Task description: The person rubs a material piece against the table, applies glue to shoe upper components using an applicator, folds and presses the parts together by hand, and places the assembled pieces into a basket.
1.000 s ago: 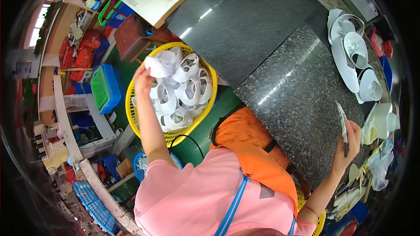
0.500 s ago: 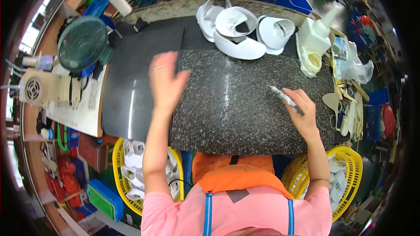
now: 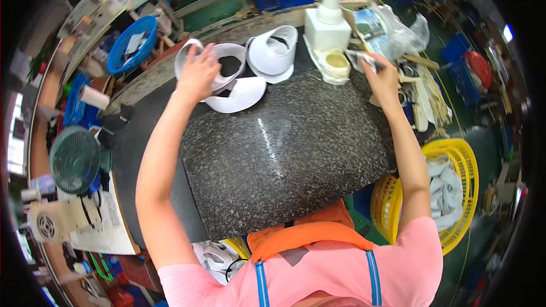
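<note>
My left hand [image 3: 199, 75] reaches to the far left of the dark work surface, its fingers curled over the rim of a white loop-shaped piece [image 3: 228, 51]. Part of that piece is hidden behind the fingers. Close beside it lie a white curved flap [image 3: 243, 95] and a further white rolled piece [image 3: 273, 54]. My right hand [image 3: 382, 79] is closed around a slim whitish tool [image 3: 358, 59] with a dark end; its exact kind is unclear. The tool's tip is just right of a small cream-crusted pot [image 3: 336, 63]. Behind the pot stands a white bottle with a tall nozzle [image 3: 328, 25].
A speckled stone slab [image 3: 290, 148] covers the middle of the bench. Various tools [image 3: 424, 94] and a clear plastic bag [image 3: 409, 31] lie along its right edge. A yellow basket [image 3: 469, 193] with pale pieces stands at lower right, and a green fan [image 3: 75, 159] at left.
My left hand has moved forward onto the white pieces. My right hand has carried the slim tool forward to the pot. The view has turned, shifting the bench in the picture.
</note>
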Demonstrator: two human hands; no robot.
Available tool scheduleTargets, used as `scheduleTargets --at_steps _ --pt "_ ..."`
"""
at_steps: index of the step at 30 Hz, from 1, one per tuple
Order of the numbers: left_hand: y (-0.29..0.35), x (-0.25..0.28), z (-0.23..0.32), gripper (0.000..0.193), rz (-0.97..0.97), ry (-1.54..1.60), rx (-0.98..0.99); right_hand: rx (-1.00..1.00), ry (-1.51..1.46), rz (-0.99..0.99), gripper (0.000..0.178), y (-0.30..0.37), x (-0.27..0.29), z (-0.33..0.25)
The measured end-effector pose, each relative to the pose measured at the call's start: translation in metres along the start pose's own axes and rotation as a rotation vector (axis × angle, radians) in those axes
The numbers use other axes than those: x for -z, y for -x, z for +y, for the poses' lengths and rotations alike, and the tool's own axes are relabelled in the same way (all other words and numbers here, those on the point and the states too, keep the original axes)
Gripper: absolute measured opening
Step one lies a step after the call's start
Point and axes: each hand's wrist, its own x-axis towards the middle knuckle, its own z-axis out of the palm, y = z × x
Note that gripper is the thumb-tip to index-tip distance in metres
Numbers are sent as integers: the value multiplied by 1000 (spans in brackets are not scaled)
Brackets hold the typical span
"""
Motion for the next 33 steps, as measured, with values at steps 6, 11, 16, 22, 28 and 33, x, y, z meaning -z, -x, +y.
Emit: scheduleTargets --at_steps 6,11,16,22,28,33 --pt "12 -26 3 30 230 95 49 -63 227 -194 39 -47 -37 28" --pt "27 -1 0 21 574 279 349 147 308 -113 27 -36 -41 33" --pt "52 40 35 23 811 296 317 274 251 -115 19 -20 -29 24" --pt "99 34 162 27 674 443 93 306 417 -143 24 -7 -28 29" --pt "156 21 201 42 439 503 108 -194 59 -102 31 11 -12 -11" --pt "167 11 204 42 459 537 94 -192 -648 -632 26 72 -41 -87"
